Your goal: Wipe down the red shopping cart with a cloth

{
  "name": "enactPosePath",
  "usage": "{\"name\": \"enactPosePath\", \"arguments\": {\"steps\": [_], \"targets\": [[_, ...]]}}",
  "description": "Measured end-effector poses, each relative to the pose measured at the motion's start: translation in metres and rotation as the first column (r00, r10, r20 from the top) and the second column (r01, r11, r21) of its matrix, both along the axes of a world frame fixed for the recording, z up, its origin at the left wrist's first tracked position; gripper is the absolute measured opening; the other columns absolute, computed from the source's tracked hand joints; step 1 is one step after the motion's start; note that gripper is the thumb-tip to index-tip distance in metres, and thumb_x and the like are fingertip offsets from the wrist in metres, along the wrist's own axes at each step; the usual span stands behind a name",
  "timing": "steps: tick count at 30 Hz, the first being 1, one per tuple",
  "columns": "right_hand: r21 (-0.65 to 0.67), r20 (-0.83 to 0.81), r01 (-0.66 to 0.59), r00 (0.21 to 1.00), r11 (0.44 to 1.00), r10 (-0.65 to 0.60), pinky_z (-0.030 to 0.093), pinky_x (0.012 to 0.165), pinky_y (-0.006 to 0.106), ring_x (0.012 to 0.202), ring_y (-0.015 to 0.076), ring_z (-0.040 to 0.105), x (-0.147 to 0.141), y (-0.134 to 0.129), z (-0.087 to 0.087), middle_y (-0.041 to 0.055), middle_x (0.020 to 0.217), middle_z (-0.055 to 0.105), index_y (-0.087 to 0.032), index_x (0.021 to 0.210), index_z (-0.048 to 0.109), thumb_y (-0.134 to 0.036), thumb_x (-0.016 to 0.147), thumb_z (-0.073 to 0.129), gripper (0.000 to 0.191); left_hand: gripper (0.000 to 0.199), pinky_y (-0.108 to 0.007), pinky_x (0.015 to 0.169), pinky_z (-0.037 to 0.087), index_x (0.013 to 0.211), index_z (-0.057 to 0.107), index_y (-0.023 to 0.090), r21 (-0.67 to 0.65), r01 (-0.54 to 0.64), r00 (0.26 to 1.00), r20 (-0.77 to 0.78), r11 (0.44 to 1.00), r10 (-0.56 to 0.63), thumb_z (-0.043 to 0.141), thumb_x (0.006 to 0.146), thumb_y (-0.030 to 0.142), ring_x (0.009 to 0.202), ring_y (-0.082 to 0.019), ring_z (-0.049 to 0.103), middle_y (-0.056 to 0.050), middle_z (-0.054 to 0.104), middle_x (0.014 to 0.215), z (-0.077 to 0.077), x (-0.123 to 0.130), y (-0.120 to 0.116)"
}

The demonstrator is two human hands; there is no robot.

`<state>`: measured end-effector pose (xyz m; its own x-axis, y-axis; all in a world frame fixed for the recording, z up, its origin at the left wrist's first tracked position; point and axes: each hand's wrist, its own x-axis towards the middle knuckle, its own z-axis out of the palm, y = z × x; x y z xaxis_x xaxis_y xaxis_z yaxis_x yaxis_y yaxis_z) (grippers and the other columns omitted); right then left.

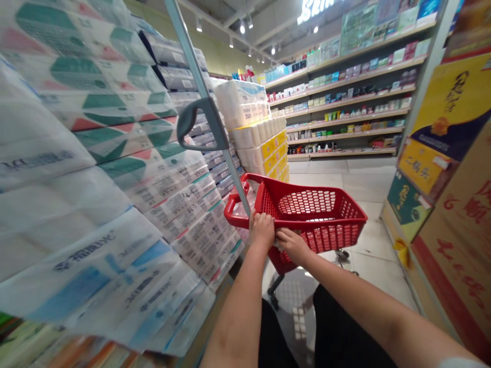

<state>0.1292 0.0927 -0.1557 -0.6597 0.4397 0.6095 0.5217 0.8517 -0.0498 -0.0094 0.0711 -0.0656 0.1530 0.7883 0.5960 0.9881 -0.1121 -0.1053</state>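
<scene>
Head view: left hand (262, 230) and right hand (293, 245) close together, both gripping the rim of a red shopping cart (326, 202). Risk: cart sits near stacked toilet paper packs (169, 204); swerving left could snag and topple them.

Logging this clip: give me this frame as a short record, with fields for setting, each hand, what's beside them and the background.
setting: shop aisle
left hand: grips the near rim of a red plastic shopping cart
right hand: grips the same rim, just right of the left hand
beside: stacked wrapped tissue packs, left of the cart
background: stocked shelves; printed cartons at right
</scene>
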Motion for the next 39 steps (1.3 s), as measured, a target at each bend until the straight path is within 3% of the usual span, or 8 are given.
{"name": "enactPosePath", "arguments": {"steps": [6, 12, 22, 26, 31, 34, 36, 39], "targets": [[-0.052, 0.121, 0.063, 0.991, 0.997, -0.056, 0.052, 0.082, 0.037, 0.096, 0.0238, 0.056, 0.022, -0.005, 0.006, 0.0108, 0.098, 0.066, -0.018, 0.09, 0.072, -0.011, 0.087, 0.054, 0.02, 0.031, -0.048, 0.115, 0.018, 0.088, 0.065, 0.02, -0.03, 0.027, 0.999, 0.042, 0.999, -0.026, 0.036, 0.097, 0.027, 0.1, -0.026, 0.053, -0.009, 0.063, 0.089, 0.001, -0.003, -0.006], [0.062, 0.035, 0.052, 0.998, 0.997, -0.054, 0.044, 0.101, 0.041, 0.11, 0.0241, 0.052, 0.033, -0.002, 0.016, 0.0108, 0.107, 0.065, -0.018, 0.102, 0.07, -0.01, 0.089, 0.049, 0.026, 0.032, -0.048, 0.116, 0.019, 0.108, 0.066, 0.029, -0.033, 0.088, 0.989, 0.122, 0.996, -0.083, 0.038, 0.093, 0.02, 0.118, -0.026, 0.047, -0.005, 0.066, 0.107, -0.008, -0.006, -0.012], [-0.118, -0.009, 0.128, 0.991, 0.985, -0.13, 0.052, 0.074, 0.029, 0.097, 0.0228, 0.054, 0.038, 0.0, 0.006, 0.0099, 0.098, 0.063, -0.02, 0.092, 0.069, -0.006, 0.081, 0.057, 0.023, 0.041, -0.048, 0.116, 0.022, 0.128, 0.058, 0.024, 0.008, 0.059, 0.98, 0.192, 0.998, -0.059, 0.037, 0.094, 0.02, 0.127, -0.028, 0.043, -0.007, 0.063, 0.124, -0.019, -0.001, -0.016], [-0.261, -0.261, 0.104, 0.95, 0.96, -0.173, 0.05, 0.077, 0.03, 0.091, 0.02, 0.056, 0.03, 0.0, 0.014, 0.0063, 0.092, 0.061, -0.019, 0.088, 0.067, -0.007, 0.078, 0.054, 0.02, 0.041, -0.049, 0.117, 0.021, 0.133, 0.052, 0.027, 0.004, 0.091, 0.973, 0.212, 0.996, -0.09, 0.04, 0.095, 0.026, 0.136, -0.028, 0.036, -0.006, 0.053, 0.138, -0.024, 0.005, -0.031], [-0.604, -0.576, -0.101, 0.74, 0.79, -0.346, 0.051, 0.066, 0.028, 0.071, 0.0164, 0.061, 0.009, -0.003, 0.029, 0.0023, 0.078, 0.066, -0.018, 0.08, 0.067, -0.014, 0.072, 0.051, 0.018, 0.046, -0.048, 0.112, 0.032, 0.139, 0.042, 0.029, 0.037, 0.099, 0.916, 0.388, 0.994, -0.106, 0.045, 0.093, 0.026, 0.141, -0.027, 0.029, -0.009, 0.038, 0.15, -0.071, 0.037, -0.053], [-0.703, -0.564, -0.282, 0.78, 0.653, -0.271, 0.053, 0.066, 0.028, 0.072, 0.0172, 0.065, 0.007, -0.008, 0.037, 0.0022, 0.081, 0.071, -0.018, 0.09, 0.069, -0.015, 0.072, 0.049, 0.027, 0.045, -0.045, 0.109, 0.038, 0.136, 0.042, 0.023, 0.117, 0.058, 0.791, 0.601, 0.991, -0.117, 0.045, 0.091, 0.021, 0.134, -0.026, 0.039, -0.015, 0.042, 0.144, -0.092, 0.054, -0.046], [-0.643, -0.535, -0.267, 0.827, 0.718, -0.172, 0.054, 0.076, 0.031, 0.083, 0.0186, 0.067, 0.018, -0.008, 0.044, 0.0042, 0.093, 0.072, -0.018, 0.098, 0.069, -0.017, 0.075, 0.051, 0.029, 0.038, -0.042, 0.104, 0.044, 0.127, 0.047, 0.021, 0.149, 0.043, 0.688, 0.713, 0.988, -0.137, 0.043, 0.089, 0.015, 0.122, -0.023, 0.051, -0.015, 0.053, 0.128, -0.094, 0.057, -0.036], [-0.348, -0.433, -0.06, 0.895, 0.936, -0.104, 0.045, 0.1, 0.04, 0.114, 0.0224, 0.058, 0.053, 0.002, 0.055, 0.01, 0.12, 0.066, -0.018, 0.115, 0.065, -0.017, 0.082, 0.048, 0.037, 0.032, -0.04, 0.099, 0.047, 0.113, 0.053, 0.021, 0.158, 0.015, 0.613, 0.778, 0.987, -0.134, 0.04, 0.087, 0.008, 0.108, -0.021, 0.057, -0.01, 0.059, 0.11, -0.086, 0.051, -0.026]]}}
